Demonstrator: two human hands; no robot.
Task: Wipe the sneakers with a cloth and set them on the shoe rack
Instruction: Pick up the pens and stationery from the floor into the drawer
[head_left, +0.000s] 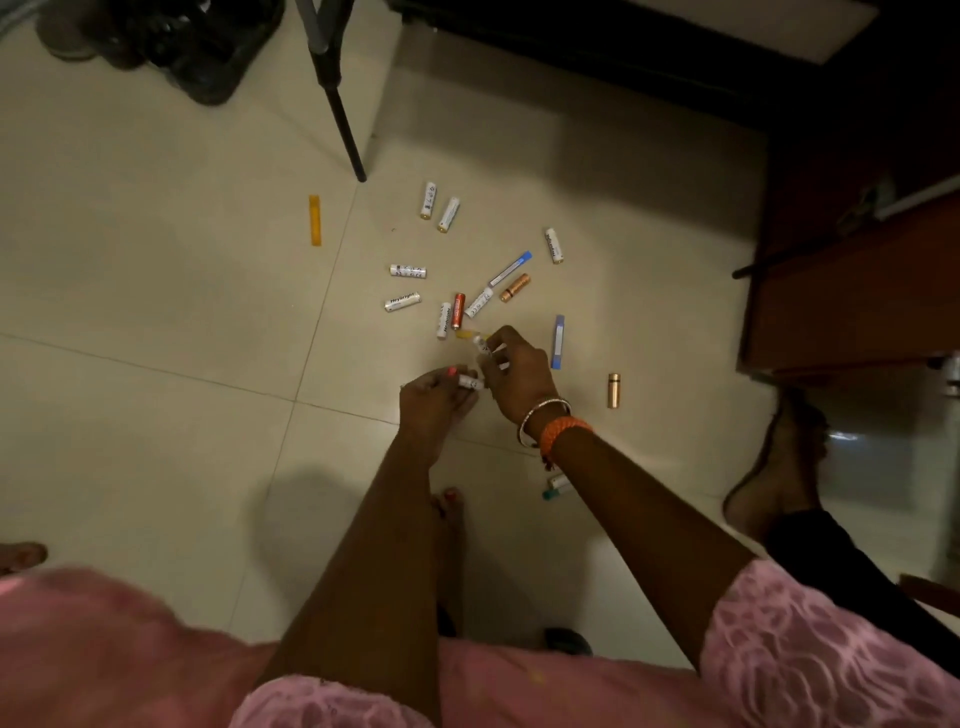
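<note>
A white cell (470, 383) is pinched in the left hand (434, 402), gathered up, it seems; another (483, 345) is gripped in the right hand (514, 376). Beyond the fingers, more batteries (457, 310) are scattered on the floor (156, 291). No sneakers, cloth or rack can be made out; dark shapes (197, 47) far left are unclear.
</note>
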